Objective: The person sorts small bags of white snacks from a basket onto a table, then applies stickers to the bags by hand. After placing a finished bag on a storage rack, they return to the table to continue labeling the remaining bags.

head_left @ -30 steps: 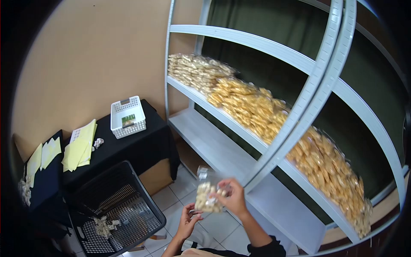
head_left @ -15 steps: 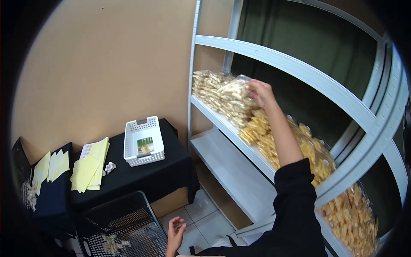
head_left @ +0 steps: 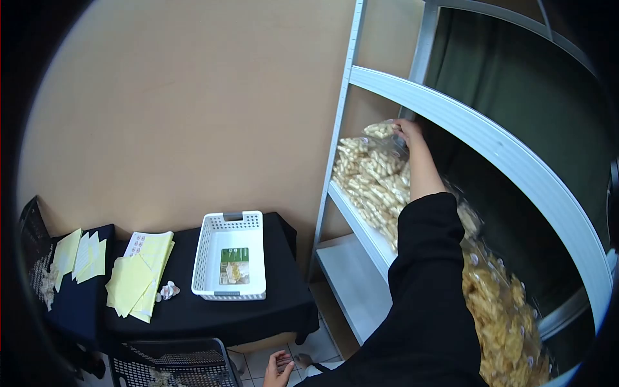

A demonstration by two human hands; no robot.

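Observation:
My right hand (head_left: 409,131) reaches to the far end of the shelf. Its fingers are closed on the top of a clear bag of pale, finger-shaped snacks (head_left: 380,129), held at the back of the pile. Under and in front of it lie several similar bags of pale snacks (head_left: 371,171), heaped up to the shelf's front edge. Low in the view, my left hand (head_left: 279,369) hangs over the floor with its fingers loosely bent and apart, holding nothing.
Bags of yellow snacks (head_left: 496,309) fill the nearer shelf. A metal upright (head_left: 342,109) and crossbar (head_left: 451,103) frame my reach. On the black-covered table (head_left: 284,258) are a white basket (head_left: 200,264) with a green-and-white packet and yellow papers (head_left: 132,280). A black crate (head_left: 167,348) stands below.
My right hand has moved farther back along the shelf with a bag of pale snacks. The view has turned left, and my left hand stays low.

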